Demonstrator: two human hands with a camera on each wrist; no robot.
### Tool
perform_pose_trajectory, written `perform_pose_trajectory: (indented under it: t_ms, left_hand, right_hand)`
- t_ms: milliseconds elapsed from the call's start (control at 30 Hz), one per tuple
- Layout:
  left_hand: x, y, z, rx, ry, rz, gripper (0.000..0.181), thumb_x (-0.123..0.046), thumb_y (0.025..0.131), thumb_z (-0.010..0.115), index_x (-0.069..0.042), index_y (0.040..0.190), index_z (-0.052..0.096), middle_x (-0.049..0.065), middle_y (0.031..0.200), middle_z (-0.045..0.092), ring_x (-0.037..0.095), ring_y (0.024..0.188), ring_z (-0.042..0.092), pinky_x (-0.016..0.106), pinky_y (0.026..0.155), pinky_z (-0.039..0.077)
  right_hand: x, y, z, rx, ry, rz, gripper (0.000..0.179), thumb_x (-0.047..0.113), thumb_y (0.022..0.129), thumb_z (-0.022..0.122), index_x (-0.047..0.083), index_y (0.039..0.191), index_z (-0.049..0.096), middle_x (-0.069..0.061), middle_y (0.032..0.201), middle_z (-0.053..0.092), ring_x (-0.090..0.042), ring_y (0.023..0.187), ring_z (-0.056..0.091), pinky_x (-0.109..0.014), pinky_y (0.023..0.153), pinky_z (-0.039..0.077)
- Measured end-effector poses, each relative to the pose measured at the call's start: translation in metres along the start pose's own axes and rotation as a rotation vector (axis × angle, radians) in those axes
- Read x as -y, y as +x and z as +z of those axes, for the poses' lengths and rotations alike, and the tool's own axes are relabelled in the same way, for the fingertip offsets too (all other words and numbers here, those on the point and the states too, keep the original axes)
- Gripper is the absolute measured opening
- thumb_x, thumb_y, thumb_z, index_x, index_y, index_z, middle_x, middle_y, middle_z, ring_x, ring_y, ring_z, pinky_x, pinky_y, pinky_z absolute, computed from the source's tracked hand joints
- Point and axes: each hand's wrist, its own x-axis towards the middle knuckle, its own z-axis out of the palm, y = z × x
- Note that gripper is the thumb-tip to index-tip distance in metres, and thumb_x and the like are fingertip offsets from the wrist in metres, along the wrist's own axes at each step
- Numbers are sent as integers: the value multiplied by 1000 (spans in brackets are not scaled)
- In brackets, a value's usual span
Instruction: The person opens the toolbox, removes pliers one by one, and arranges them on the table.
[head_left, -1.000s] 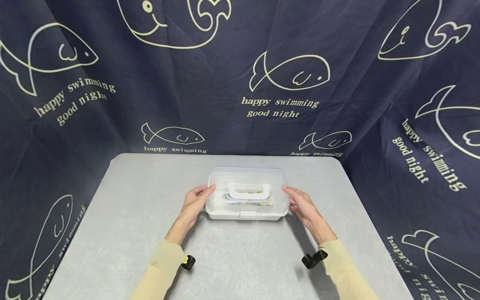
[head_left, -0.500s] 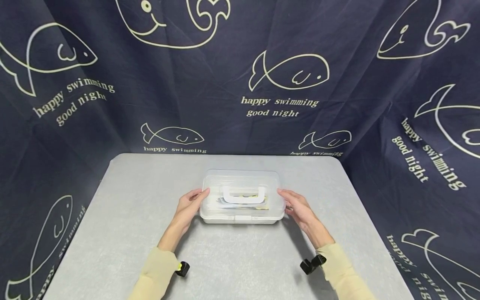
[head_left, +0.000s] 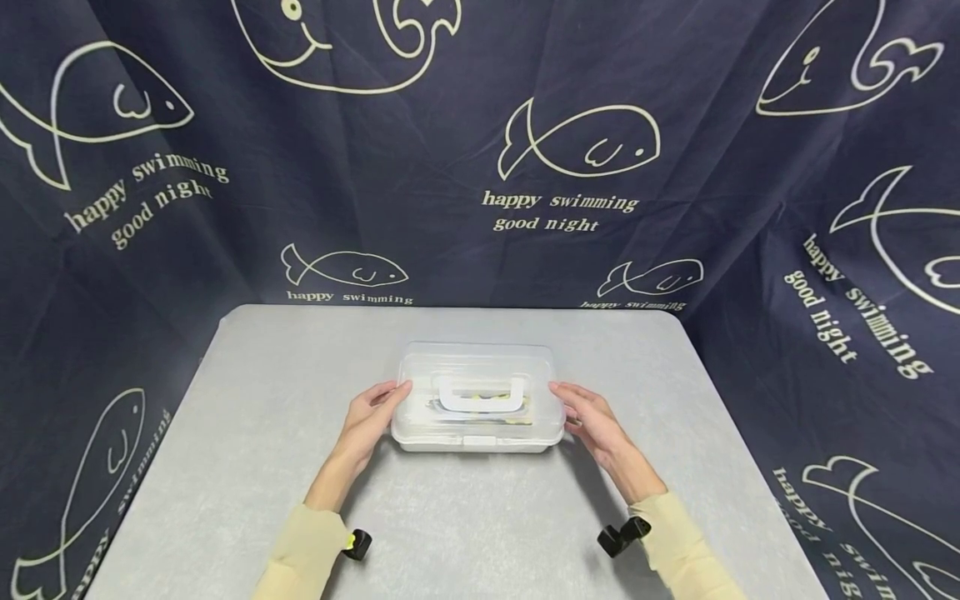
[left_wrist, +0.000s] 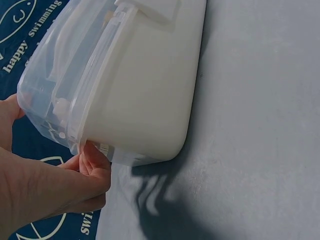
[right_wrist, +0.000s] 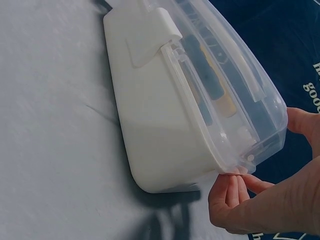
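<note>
A white plastic storage box [head_left: 435,445] with a clear lid [head_left: 480,358] stands near the middle of the table. Its white carry handle [head_left: 480,407] lies folded on the lid, and a white latch [right_wrist: 152,37] covers the front seam. Through the lid, yellow and dark contents show dimly. The left hand [head_left: 366,423] grips the box's left end, thumb on the lid and curled fingers under the rim, as the left wrist view shows. At the opposite end, the right hand [head_left: 597,425] holds the box the same way, its fingertips tucked below the rim in the right wrist view.
The box is on a grey table [head_left: 262,433] with rounded back corners. A dark blue curtain [head_left: 450,208] with fish drawings and lettering hangs behind and at both sides. Black wrist cameras [head_left: 360,545] sit by the beige sleeves [head_left: 303,542].
Both hands have shifted the storage box left and a little toward the person. Their grip on its two ends stays the same, and the lid remains closed.
</note>
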Motion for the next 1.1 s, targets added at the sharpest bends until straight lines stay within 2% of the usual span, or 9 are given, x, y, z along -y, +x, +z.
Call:
perform_pose_trajectory:
  t_ms: [200, 500, 800, 1100]
  left_hand:
    - [1, -4, -3, -6, 10, -8, 82, -53, 92, 73, 3, 147, 47, 21, 142, 51, 31, 129, 51, 41, 107, 45]
    - [6, -7, -9, 0, 24, -10, 86, -57, 90, 73, 1, 148, 46, 20, 143, 49, 33, 129, 51, 43, 107, 45]
    - [6, -12, -14, -13, 18, -12, 82, -55, 92, 73, 1, 147, 48, 19, 142, 51, 29, 125, 53, 31, 95, 49]
    - [6, -16, -19, -26, 28, -14, 79, -53, 93, 72, 0, 147, 48, 18, 140, 52, 28, 121, 54, 25, 89, 50]
  right_hand:
    - [0, -6, 4, 6, -2, 8, 70, 35, 102, 64, -7, 151, 38, -19, 146, 48, -29, 126, 51, -49, 112, 36]
    - [-3, -10, 8, -4, -4, 12, 70, 34, 101, 65, -6, 152, 38, -21, 146, 51, -29, 125, 55, -48, 111, 38]
    - [-6, -10, 12, -12, 4, 15, 67, 35, 99, 67, -3, 149, 43, -16, 139, 56, -24, 117, 59, -44, 107, 42]
    - [-6, -11, 18, -11, -1, 27, 67, 35, 98, 69, -1, 149, 45, -19, 147, 50, -35, 131, 49, -50, 112, 38]
